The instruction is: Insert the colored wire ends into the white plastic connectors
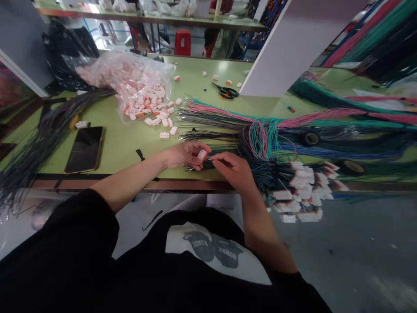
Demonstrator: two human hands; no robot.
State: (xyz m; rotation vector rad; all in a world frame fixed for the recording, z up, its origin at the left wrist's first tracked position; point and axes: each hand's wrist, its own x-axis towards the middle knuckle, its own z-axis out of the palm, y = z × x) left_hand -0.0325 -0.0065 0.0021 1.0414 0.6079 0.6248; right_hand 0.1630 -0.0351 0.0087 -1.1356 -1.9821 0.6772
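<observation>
Connector (pixel 202 154) pinched in my curled left hand (pixel 185 155) could, I judge from afar, slip if bumped by my right hand (pixel 233 168), fingertips closed on an apparent wire (pixel 209 160).

Tape roll (pixel 311 138) apparently atop wires (pixel 265 138)

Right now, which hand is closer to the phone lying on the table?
Left. The left hand is to the right of the phone, its grip on a white-and-orange connector; the right hand is farther right, beyond the left one.
</observation>
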